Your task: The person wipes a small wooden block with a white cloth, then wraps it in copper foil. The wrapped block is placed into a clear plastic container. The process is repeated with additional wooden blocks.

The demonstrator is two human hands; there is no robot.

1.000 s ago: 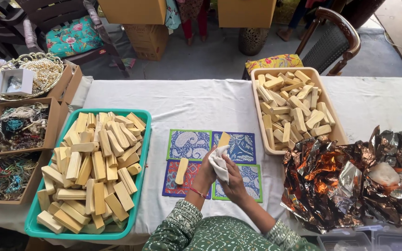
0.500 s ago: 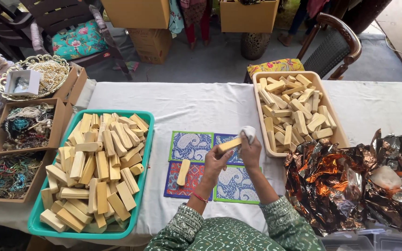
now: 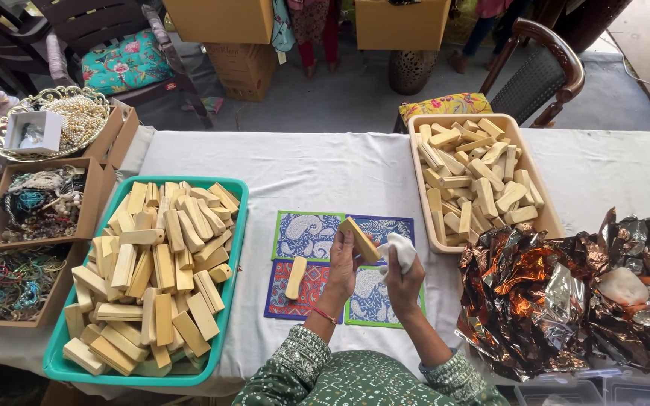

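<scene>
My left hand (image 3: 341, 268) holds a small wooden block (image 3: 360, 239) tilted above a patterned mat (image 3: 306, 234). My right hand (image 3: 403, 280) grips a white cloth (image 3: 400, 249) that touches the block's right side. A second wooden block (image 3: 296, 277) lies loose on the mat, left of my left hand. A teal tray (image 3: 236, 248) at my left is heaped with several wooden blocks. A beige tray (image 3: 420, 197) at the right also holds several blocks.
Crumpled copper and silver foil (image 3: 573, 293) lies at the right. Cardboard boxes of beads and jewellery (image 3: 35, 203) line the left edge. A gold dish with pearls (image 3: 50, 120) stands far left. Chairs (image 3: 536, 71) and boxes stand beyond the white-clothed table (image 3: 325, 169).
Both hands have come back from near the beige tray to above the mat, still holding the block and the cloth. The camera view has shifted slightly.
</scene>
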